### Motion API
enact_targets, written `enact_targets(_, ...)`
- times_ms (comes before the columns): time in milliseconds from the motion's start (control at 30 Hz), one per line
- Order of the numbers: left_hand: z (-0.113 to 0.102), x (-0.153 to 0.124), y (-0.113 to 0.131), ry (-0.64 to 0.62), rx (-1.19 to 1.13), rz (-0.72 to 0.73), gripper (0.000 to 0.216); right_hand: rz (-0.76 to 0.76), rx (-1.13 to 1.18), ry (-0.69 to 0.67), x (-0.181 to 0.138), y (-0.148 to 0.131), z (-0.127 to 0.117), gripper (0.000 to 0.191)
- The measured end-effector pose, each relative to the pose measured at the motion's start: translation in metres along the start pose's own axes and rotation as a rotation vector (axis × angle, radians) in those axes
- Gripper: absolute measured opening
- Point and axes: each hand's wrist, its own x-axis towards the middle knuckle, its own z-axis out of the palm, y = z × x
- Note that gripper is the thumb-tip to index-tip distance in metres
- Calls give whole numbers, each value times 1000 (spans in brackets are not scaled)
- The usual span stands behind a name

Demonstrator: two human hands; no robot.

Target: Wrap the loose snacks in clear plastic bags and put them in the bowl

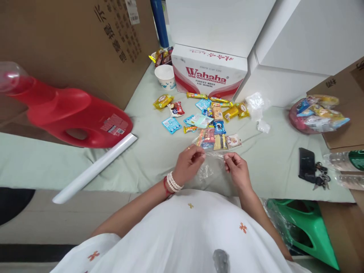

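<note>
My left hand point(188, 163) and my right hand point(237, 170) each pinch one side of the mouth of a clear plastic bag point(212, 167), which hangs between them over the pale green cloth point(148, 151). The left wrist wears a white bead bracelet and a red thread. Just beyond the bag lies a scatter of small snack packets point(210, 121): yellow, blue, red and orange wrappers, spread in a loose heap.
A red detergent jug point(74, 113) and a white tube point(93, 168) lie at left. A Wahaha box point(209, 74) and a paper cup point(165, 76) stand behind. At right are a bag of snacks point(315, 112), a phone point(306, 163) with keys, and a green stool point(307, 223).
</note>
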Motion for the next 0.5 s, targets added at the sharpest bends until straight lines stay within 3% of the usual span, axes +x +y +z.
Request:
enact_targets(67, 14, 5, 7, -126, -25, -82, 20, -41, 19, -38, -5, -4, 2, 33)
enact_targets(233, 48, 16, -2, -272, -216, -199, 31, -67, 56, -146, -11, -3, 4, 30)
enact_targets(367, 48, 13, -13, -185, -459, -327, 33, -64, 50, -80, -14, 3, 0, 30)
enact_targets(500, 19, 7, -18, -50, -742, -560, 33, -120, 47, 65, -15, 7, -13, 27)
